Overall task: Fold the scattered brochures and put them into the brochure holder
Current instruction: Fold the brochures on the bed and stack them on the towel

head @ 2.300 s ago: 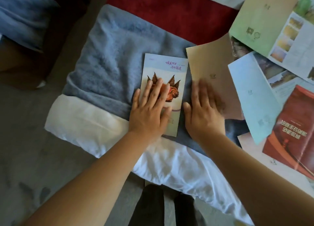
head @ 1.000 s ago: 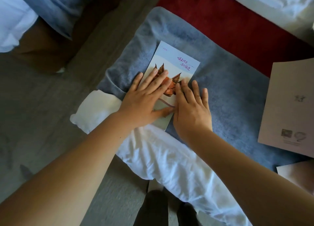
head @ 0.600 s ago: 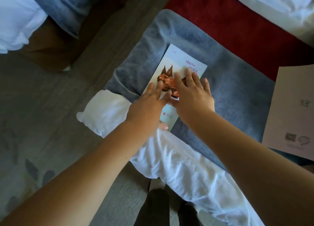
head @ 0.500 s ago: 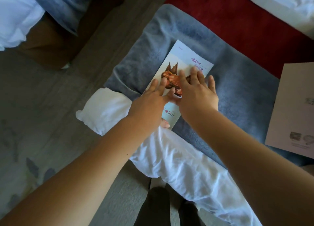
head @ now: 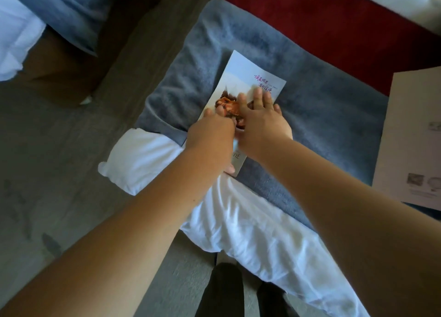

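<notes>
Folded brochure [head: 248, 78] flat on grey towel [head: 322, 130], dead ahead, under both hands. Long axis runs away from the person, far end tipped right. Right hand [head: 262, 123] flat, fingers spread on the far half. Left hand [head: 211, 133] over the near half, thumb at the near edge; pinching or only pressing, cannot tell

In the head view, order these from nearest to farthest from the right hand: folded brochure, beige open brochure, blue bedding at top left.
1. Folded brochure: under the right hand, touching.
2. Beige open brochure: right edge, apart.
3. Blue bedding: top left corner, farthest.
</notes>
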